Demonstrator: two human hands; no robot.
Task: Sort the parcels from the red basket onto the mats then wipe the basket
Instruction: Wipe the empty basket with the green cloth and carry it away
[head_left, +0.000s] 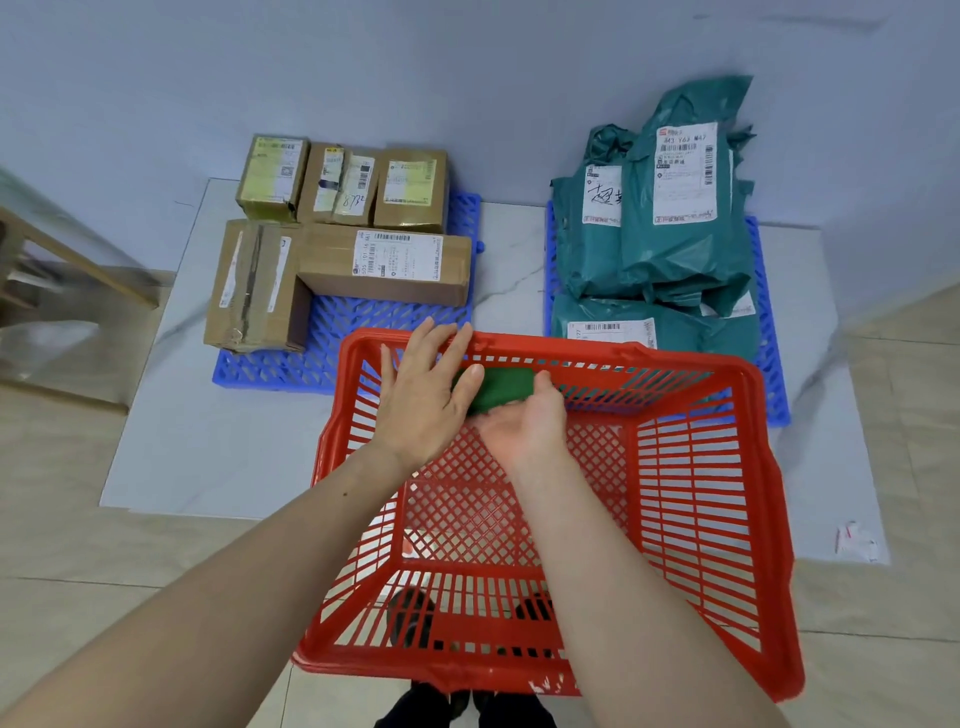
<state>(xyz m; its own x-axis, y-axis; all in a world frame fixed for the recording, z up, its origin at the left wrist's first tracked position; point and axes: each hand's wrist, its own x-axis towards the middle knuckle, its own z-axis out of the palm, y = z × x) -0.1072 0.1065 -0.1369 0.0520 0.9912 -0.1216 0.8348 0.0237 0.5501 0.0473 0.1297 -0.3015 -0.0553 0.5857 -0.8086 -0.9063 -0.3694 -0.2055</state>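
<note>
The red basket (691, 499) sits in front of me with no parcels inside. My right hand (524, 428) is inside it, closed on a dark green cloth (501, 387) that is pressed against the far wall. My left hand (423, 395) lies flat on the same wall with its fingers spread. Its fingertips reach the rim and its thumb touches the cloth. Several cardboard boxes (387, 262) stand on the left blue mat (332, 353). Several green mailer bags (670, 218) lie piled on the right blue mat (769, 322).
Both mats lie on a pale marble slab (218, 447) against a blue-grey wall. A wooden frame (67, 260) stands at the far left. A small white and red scrap (854, 543) lies on the slab's right corner. My feet show under the basket.
</note>
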